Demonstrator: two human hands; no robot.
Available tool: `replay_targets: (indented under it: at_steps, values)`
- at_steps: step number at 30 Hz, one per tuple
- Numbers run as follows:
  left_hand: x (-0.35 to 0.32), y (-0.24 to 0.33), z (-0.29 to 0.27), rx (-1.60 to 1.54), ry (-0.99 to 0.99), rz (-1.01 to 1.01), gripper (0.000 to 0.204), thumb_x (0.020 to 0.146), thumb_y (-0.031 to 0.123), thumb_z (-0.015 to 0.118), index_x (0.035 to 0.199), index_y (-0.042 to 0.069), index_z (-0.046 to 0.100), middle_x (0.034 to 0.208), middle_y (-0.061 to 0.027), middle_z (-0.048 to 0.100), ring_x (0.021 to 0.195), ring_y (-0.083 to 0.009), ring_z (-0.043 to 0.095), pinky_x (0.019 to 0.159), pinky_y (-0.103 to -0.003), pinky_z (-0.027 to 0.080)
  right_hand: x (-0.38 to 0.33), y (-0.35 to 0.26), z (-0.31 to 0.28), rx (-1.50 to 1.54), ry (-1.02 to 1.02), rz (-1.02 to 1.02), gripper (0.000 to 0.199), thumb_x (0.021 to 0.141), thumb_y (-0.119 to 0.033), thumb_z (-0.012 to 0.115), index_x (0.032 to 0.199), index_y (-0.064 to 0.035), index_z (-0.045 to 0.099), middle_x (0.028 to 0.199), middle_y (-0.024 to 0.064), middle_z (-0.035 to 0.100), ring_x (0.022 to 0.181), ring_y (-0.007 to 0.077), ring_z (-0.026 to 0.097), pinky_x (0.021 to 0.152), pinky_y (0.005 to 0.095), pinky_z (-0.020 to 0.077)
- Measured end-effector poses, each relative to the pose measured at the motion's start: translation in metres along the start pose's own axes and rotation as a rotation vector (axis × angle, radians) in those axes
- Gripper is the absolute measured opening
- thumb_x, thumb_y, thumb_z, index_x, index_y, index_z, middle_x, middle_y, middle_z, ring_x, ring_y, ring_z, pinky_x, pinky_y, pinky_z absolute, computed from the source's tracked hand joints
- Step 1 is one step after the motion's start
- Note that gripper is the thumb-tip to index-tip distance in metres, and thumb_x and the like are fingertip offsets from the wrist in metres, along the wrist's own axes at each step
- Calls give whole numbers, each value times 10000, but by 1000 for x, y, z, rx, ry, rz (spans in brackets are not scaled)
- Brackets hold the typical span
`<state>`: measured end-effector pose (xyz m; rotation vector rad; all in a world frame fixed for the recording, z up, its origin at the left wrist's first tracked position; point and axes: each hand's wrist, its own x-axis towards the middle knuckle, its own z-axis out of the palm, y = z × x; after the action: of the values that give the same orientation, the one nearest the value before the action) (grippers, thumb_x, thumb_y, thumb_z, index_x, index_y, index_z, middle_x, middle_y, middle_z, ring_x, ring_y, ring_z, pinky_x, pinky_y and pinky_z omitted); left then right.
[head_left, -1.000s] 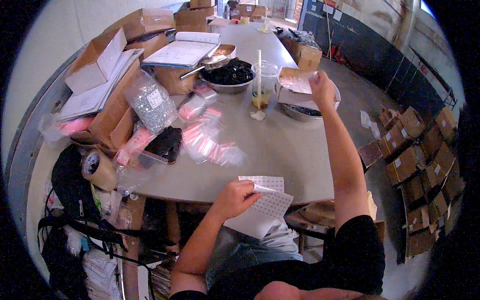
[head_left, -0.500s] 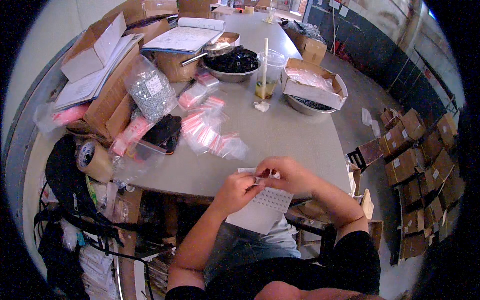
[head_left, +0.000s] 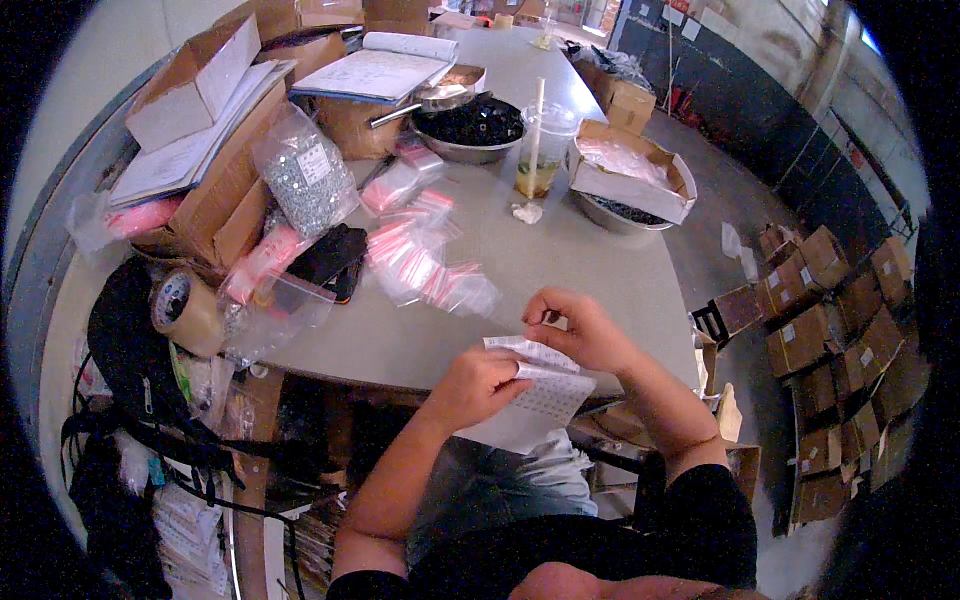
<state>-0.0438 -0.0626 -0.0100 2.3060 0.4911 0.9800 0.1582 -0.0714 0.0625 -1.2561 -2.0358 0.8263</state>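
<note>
- Since a second ago, the right hand [head_left: 580,330] has come back from the far bowl at 1 o'clock and now sits over the sheet of small labels [head_left: 535,395] at the near table edge, about 6 o'clock.
- Half a second ago both hands had already met at the sheet; now they are closer and the sheet is bent upward between them.
- Left hand [head_left: 485,385] is closed around the sheet's left side, thumb on top, holding it against the edge of the grey table [head_left: 590,250].
- Right hand's fingertips are pinched together at the sheet's top edge; whether a label is between them is too small to tell.
- Judging by this, the work has shifted from reaching across the table to picking at a label.
- At 11 o'clock from the hands lies a loose pile of small clear bags with pink strips [head_left: 425,260], untouched.
- Farther back, at 12 o'clock, stands a plastic cup with a straw [head_left: 540,160].
</note>
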Motion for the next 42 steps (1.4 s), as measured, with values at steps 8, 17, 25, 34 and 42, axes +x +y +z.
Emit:
replay_targets:
  at_steps: [8, 17, 25, 34, 42]
  values:
    - [-4, 0, 3, 45, -48, 63, 179, 800, 192, 676, 769, 26, 617, 836, -128, 645, 832, -335, 604, 776, -419, 482, 32, -12, 16, -70, -264, -83, 208, 776, -25, 668, 930, -44, 530, 832, 105, 625, 781, 245, 627, 674, 348, 490]
    - [0, 2, 3, 46, -57, 74, 228, 813, 220, 674, 720, 32, 584, 826, -134, 641, 809, -324, 617, 763, -423, 489, 38, 15, 9, 124, -271, -68, 189, 791, -19, 639, 925, -33, 506, 807, 76, 576, 731, 188, 551, 646, 330, 452]
    - [0, -1, 4, 17, -33, 61, 256, 810, 213, 668, 687, 22, 549, 777, -128, 607, 752, -326, 593, 718, -411, 460, 94, 54, 20, -225, -123, 100, 197, 814, -80, 625, 961, -22, 507, 833, 116, 589, 765, 243, 568, 703, 372, 460]
    - [-1, 0, 2, 38, -50, 35, 260, 814, 213, 672, 692, 21, 547, 812, -124, 625, 768, -316, 601, 726, -402, 461, 98, 72, 21, -329, 6, 193, 302, 734, -132, 712, 947, -32, 522, 823, 126, 591, 771, 260, 573, 689, 377, 456]
    - [0, -1, 5, 11, -39, 51, 242, 815, 221, 674, 721, 18, 582, 843, -129, 642, 786, -306, 609, 733, -395, 461, 53, 109, -40, -271, 7, 312, 259, 762, -224, 729, 855, -34, 580, 835, 74, 559, 755, 191, 522, 679, 329, 448]
